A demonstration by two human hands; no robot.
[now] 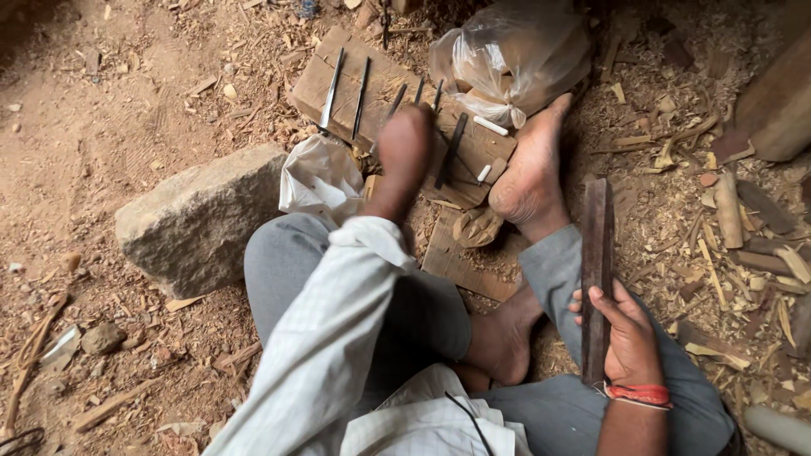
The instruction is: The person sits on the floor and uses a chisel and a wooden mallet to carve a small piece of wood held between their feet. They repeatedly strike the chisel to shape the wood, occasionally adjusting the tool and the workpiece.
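My right hand (629, 338), with a red thread band at the wrist, grips a long dark flat wooden bar (597, 245) and holds it upright beside my right knee. My left hand (405, 143) reaches forward in a white checked sleeve and hovers, blurred, over a wooden board (338, 67). Several thin metal chisels (361, 95) lie side by side on that board. The fingers are curled under and hidden, so whether they hold a chisel is unclear. A small carved wooden piece (477, 226) lies by my bare foot (530, 173).
A large grey stone (203, 215) sits on the left. A crumpled white bag (321, 177) lies by the board and a knotted clear plastic bag (515, 59) behind it. Wood chips and offcuts (726, 211) litter the right side, with a thick log (777, 101) at the far right.
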